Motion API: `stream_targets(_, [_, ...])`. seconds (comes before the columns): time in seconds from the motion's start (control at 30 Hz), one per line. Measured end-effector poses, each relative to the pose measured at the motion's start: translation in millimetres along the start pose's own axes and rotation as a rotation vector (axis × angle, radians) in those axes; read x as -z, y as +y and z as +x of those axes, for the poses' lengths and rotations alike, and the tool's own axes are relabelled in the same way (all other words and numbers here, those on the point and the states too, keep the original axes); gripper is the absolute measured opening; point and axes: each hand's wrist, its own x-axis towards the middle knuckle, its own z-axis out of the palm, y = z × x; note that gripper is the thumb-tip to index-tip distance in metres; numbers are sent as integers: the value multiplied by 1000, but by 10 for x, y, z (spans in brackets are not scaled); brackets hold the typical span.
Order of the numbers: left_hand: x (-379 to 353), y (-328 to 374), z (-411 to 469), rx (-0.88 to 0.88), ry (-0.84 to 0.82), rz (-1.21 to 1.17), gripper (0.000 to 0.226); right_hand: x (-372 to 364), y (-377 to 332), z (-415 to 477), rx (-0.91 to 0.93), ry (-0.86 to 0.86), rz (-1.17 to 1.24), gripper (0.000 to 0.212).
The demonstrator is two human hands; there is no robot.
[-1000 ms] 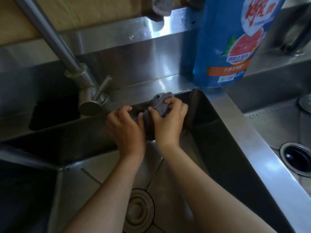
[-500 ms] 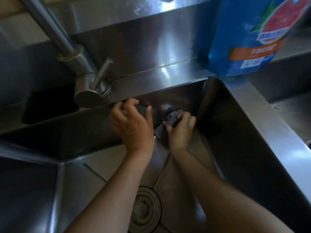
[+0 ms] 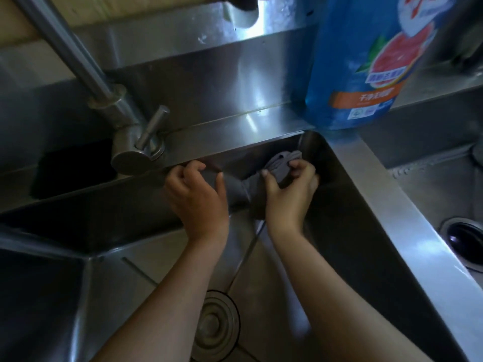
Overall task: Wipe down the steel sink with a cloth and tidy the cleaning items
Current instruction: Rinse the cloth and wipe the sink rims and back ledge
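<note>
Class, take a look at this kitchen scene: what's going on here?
A person is working a grey cloth with both bare hands against the back wall of a steel sink. The right hand bunches one end near the back right corner; the left hand grips the other end below the tap. A blue detergent bottle stands on the ledge behind.

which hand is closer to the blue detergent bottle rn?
Right. The right hand grips the grey cloth in the basin's back right corner, just below the blue detergent bottle. The left hand is further left, under the tap base.
</note>
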Motion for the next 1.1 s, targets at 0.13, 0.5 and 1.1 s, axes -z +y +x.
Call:
stream_targets(0.13, [39, 56, 13, 43, -24, -26, 37, -4, -357, 70, 86, -20, 93, 44])
stream_targets(0.5, [20, 94, -23, 65, 0, -58, 40, -64, 48, 118, 157, -29, -157, 42])
stream_targets(1.1, [27, 39, -61, 63, -38, -30, 39, -4, 806, 66, -223, -416, -219, 29])
